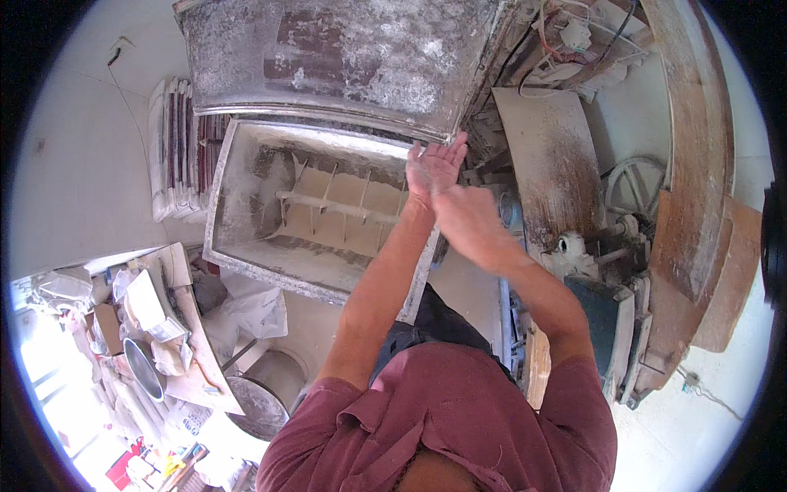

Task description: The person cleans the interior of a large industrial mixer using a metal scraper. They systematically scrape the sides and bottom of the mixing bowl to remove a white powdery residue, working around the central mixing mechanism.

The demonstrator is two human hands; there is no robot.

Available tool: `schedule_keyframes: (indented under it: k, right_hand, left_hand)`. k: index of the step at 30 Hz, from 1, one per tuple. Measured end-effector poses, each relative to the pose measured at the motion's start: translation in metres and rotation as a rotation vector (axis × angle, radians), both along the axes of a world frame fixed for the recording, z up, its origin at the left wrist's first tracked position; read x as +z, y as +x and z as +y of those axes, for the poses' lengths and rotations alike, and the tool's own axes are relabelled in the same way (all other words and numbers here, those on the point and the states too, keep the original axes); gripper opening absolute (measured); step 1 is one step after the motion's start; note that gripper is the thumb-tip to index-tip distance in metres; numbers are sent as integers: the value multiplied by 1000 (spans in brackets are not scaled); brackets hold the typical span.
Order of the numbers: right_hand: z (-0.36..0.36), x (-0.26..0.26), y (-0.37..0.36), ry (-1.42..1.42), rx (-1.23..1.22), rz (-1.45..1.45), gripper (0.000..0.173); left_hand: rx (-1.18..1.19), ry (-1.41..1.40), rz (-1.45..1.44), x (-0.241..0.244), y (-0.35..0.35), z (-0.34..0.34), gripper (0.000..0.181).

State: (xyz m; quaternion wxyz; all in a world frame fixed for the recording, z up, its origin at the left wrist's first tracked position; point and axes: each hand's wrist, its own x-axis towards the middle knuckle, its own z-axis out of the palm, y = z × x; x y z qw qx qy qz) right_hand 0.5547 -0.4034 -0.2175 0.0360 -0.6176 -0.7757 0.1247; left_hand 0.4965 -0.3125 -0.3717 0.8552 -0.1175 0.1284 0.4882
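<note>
My left hand [437, 167] is held palm up with its fingers apart and nothing in it, over the right end of an open mixing trough. Blurred by motion, my right hand [470, 218] lies against the left wrist; its fingers are hard to make out. The metal trough [280, 280] has a dusty rim, and pale powder coats its inner walls. Inside runs a horizontal shaft [338, 205] with several thin rods, above a bed of pale flour-like powder [326, 184]. Behind it the raised lid [350, 55] is crusted with white residue.
To the right stands a dusty machine [575, 255] with rollers, a spoked wheel [636, 184] and a sloping board [547, 141]. Wooden panels [695, 240] rise beyond it. At left are a cluttered board table [206, 375], a metal basin [143, 369] and a round tub [258, 409].
</note>
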Motion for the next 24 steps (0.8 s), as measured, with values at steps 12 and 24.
schedule_keyframes:
  k: [12,24]
  right_hand:
    - [2,36,12,11,-248,-205,13]
    - [8,5,-61,-174,-65,-260,21]
  left_hand:
    - [38,10,503,-107,-150,-64,66]
    - [-92,678,2061,-96,-314,-114,29]
